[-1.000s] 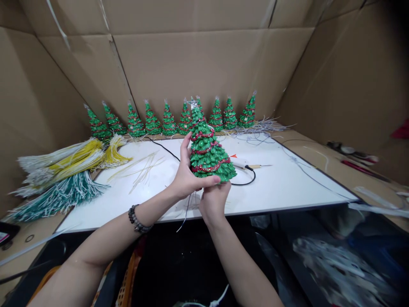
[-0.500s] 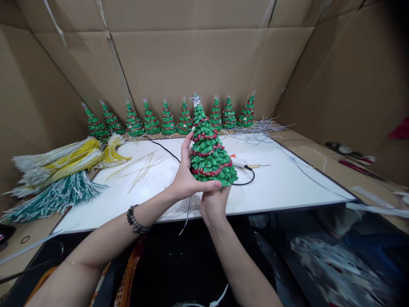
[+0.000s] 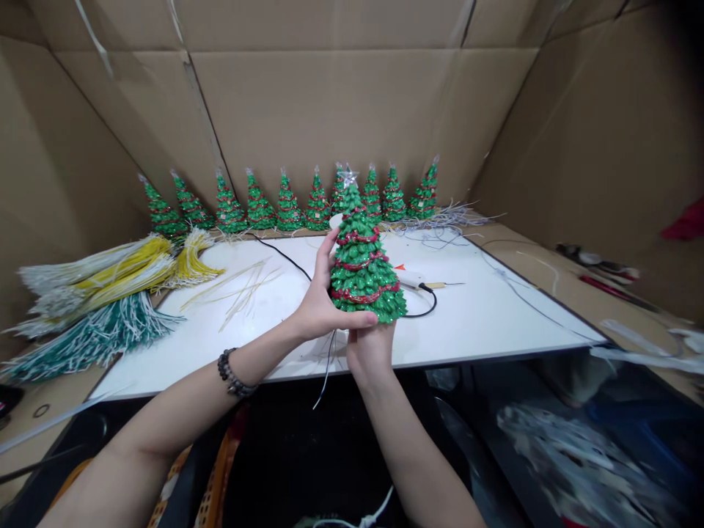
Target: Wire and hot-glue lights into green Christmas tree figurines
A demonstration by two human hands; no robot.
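A green glittery Christmas tree ornament (image 3: 363, 271) with red garlands and a clear star on top is held up above the front of the white board. My left hand (image 3: 324, 301) grips its left side, thumb along the lower edge and fingers behind. From below, my right hand (image 3: 371, 343) supports the base; its fingers are hidden under and behind the tree. A thin wire (image 3: 326, 374) hangs down from beneath the base. Behind the ornament's upper left side shows a small white round piece (image 3: 336, 221).
Several similar trees (image 3: 289, 205) stand along the back cardboard wall. Bundles of yellow-white wires (image 3: 132, 268) and green-white wires (image 3: 99, 337) lie at left. A soldering iron (image 3: 440, 284) rests on the white board (image 3: 511, 308), right of the ornament. Loose wires (image 3: 440, 220) lie behind.
The ornament has tipped from leaning left to nearly upright, its star moving right. Another tree in the back row and a white round piece now show behind it. Both hands keep their hold.
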